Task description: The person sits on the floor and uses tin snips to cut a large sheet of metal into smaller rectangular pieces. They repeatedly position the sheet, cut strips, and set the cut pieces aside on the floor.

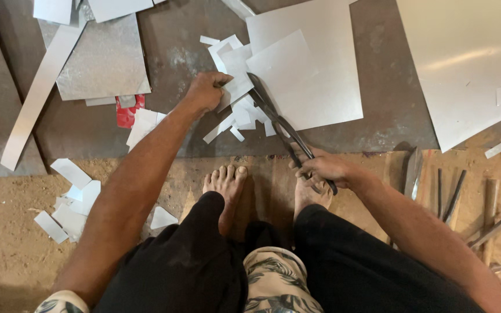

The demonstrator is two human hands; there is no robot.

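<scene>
Right hand [320, 169] is gripping the handles of long black shears [279, 124] just above the bare feet [227, 185], fingers wrapped tight. Blades are biting, it seems, into a small metal sheet piece [236, 72]. Left hand [206, 91] is pinching that piece, offcuts [242, 119] lying beneath it.

The metal sheets [320, 75] are pale silver-grey; the shears [279, 124] are black; the scraps [71, 203] are whitish; a red packet [127, 113] lies among them; the trousers [349, 266] are black; the floor [7, 243] is sandy brown.
</scene>
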